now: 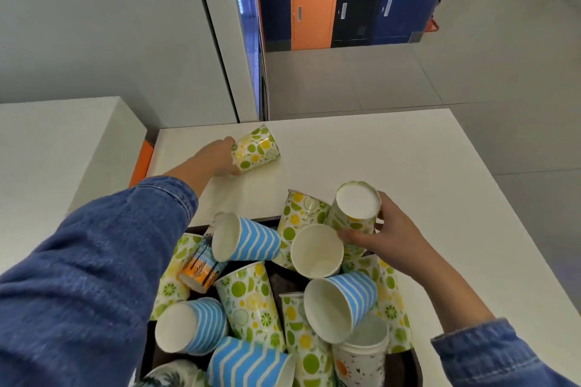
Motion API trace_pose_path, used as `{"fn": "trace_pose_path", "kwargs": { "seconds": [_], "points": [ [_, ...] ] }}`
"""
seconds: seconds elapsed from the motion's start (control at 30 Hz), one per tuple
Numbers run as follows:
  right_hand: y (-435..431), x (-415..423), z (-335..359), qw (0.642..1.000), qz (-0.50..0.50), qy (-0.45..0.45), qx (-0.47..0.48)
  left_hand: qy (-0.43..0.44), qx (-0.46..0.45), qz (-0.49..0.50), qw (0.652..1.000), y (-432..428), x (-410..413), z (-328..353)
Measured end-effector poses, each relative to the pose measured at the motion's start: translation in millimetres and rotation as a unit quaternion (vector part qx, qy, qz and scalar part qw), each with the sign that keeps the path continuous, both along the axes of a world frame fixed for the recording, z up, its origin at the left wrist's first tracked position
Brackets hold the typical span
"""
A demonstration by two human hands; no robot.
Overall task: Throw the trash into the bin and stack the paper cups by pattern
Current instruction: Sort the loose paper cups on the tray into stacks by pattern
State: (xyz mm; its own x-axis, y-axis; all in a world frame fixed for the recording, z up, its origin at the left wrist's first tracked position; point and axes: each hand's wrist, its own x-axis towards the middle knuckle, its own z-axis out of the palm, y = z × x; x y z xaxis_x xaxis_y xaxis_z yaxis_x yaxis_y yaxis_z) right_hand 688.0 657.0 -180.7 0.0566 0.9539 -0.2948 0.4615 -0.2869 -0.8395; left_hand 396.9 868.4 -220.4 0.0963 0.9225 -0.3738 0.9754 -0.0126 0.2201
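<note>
Paper cups lie heaped in a dark tray, bottom centre: citrus print, blue stripes, a few other prints. Left hand, centre-left of frame: fingers curled round the end of a citrus cup tilted on the white table. Right hand, right of centre: thumb and fingers clamped round an upturned citrus cup, base up, at the heap's far edge.

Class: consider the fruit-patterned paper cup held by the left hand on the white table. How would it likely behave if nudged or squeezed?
The fruit-patterned cup looks like thin paper, so probably light and easy to slide. The left hand grips it seemingly tilted; released, it may tip and, being tapered, roll in a curve. A firm squeeze would likely dent its wall.
</note>
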Motion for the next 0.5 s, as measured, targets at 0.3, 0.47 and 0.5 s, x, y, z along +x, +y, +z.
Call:
{"fn": "trace_pose_path", "kwargs": {
  "seconds": [0.3,0.47,0.5],
  "points": [
    [-6.0,3.2,3.6,0.997,0.023,0.059,-0.045,-0.126,0.153,-0.014,0.980,-42.0,11.3,87.6],
    [-16.8,17.9,6.3,0.997,0.026,0.033,-0.065,-0.224,0.202,-0.044,0.952,-91.8,33.8,160.5],
    [-22.4,23.8,9.1,0.998,0.008,0.020,-0.063,-0.251,0.205,-0.054,0.944,-104.8,40.3,173.9]
  ]
}}
